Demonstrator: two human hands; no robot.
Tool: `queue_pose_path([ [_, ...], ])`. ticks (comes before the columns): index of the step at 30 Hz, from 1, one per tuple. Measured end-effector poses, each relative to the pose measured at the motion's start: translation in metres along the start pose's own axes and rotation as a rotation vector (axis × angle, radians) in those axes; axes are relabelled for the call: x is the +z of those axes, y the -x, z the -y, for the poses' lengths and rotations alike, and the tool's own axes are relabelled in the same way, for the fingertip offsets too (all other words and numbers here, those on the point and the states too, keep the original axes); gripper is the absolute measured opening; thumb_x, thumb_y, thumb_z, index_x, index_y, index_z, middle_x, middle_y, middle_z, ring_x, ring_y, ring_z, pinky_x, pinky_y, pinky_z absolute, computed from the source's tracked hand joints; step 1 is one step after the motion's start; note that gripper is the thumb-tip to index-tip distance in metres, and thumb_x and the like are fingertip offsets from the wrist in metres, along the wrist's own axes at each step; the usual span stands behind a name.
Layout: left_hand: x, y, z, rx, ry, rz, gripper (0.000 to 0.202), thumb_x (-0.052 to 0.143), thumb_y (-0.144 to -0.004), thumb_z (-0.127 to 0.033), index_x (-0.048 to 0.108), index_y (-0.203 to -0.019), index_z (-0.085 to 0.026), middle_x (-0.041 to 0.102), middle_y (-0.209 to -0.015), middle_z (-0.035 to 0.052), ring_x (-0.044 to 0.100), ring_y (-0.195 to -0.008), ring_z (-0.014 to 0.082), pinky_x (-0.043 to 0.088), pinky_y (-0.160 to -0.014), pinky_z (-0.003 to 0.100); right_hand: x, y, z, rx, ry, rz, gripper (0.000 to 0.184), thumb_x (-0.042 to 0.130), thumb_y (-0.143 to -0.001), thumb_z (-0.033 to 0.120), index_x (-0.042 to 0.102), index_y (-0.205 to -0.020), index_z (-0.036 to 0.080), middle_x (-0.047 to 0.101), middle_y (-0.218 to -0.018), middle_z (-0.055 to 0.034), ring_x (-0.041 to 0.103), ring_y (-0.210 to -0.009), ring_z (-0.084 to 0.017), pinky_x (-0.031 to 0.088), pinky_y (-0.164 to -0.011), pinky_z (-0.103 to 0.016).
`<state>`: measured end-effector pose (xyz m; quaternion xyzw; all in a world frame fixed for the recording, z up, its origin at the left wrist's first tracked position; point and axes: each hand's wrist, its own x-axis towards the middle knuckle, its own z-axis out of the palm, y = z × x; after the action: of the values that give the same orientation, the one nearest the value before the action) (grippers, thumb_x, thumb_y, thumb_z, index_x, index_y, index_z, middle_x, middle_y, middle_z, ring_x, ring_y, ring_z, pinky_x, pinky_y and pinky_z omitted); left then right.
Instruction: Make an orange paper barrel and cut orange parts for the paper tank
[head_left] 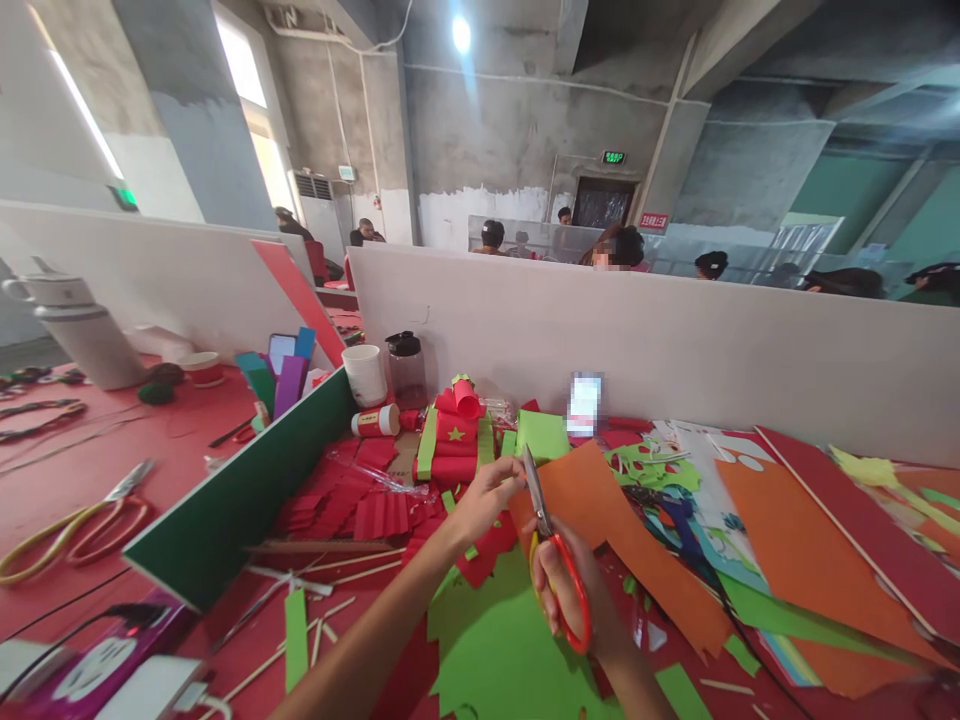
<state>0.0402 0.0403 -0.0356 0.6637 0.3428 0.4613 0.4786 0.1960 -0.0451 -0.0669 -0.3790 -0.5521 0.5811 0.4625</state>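
Note:
My right hand is wrapped round a pair of scissors with red and yellow handles. The blades look closed together and point up and away from me. Just left of their tip, my left hand has its fingers pinched together; what lies between them is too small to make out. Orange paper spreads behind and beside the scissors. Beneath both hands is a large green sheet with jagged edges. A red and green paper model with a yellow star stands beyond my left hand.
Red folded paper pieces lie left of my hands, by a green divider board. Thin sticks lie in front. At the back stand a white cup, a dark-lidded bottle and a phone. Coloured sheets crowd the right.

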Motion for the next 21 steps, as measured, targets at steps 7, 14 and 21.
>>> queue_pose_path([
  [7, 0.007, 0.007, 0.01, -0.043, -0.262, 0.093, 0.014, 0.056, -0.081, -0.028, 0.06, -0.072, -0.018, 0.059, -0.073, 0.0014, 0.053, -0.072, 0.0179, 0.039, -0.066, 0.026, -0.023, 0.005, 0.022, -0.116, -0.012, -0.046, 0.056, 0.049, -0.087, 0.068, 0.054, -0.117, 0.021, 0.051, -0.063, 0.0031, 0.036, -0.034, -0.006, 0.037, -0.031, -0.019],
  [14, 0.012, 0.01, -0.013, -0.076, -0.076, 0.101, 0.01, 0.056, -0.075, -0.025, 0.052, -0.068, -0.019, 0.054, -0.067, -0.0002, 0.046, -0.061, 0.0137, 0.034, -0.056, 0.024, -0.07, 0.013, 0.033, -0.18, -0.033, -0.143, 0.064, 0.051, -0.081, 0.074, 0.052, -0.121, 0.024, 0.052, -0.064, 0.003, 0.032, -0.032, -0.005, 0.033, -0.029, -0.019],
  [21, -0.04, 0.011, -0.027, -0.215, 0.521, -0.099, 0.026, 0.059, -0.065, -0.044, 0.045, -0.068, -0.022, 0.051, -0.064, 0.0009, 0.05, -0.056, 0.0162, 0.044, -0.054, 0.03, -0.1, 0.023, 0.048, -0.207, -0.038, -0.346, 0.064, 0.044, -0.081, 0.078, 0.057, -0.11, 0.023, 0.048, -0.06, 0.0044, 0.028, -0.031, -0.005, 0.028, -0.027, -0.019],
])
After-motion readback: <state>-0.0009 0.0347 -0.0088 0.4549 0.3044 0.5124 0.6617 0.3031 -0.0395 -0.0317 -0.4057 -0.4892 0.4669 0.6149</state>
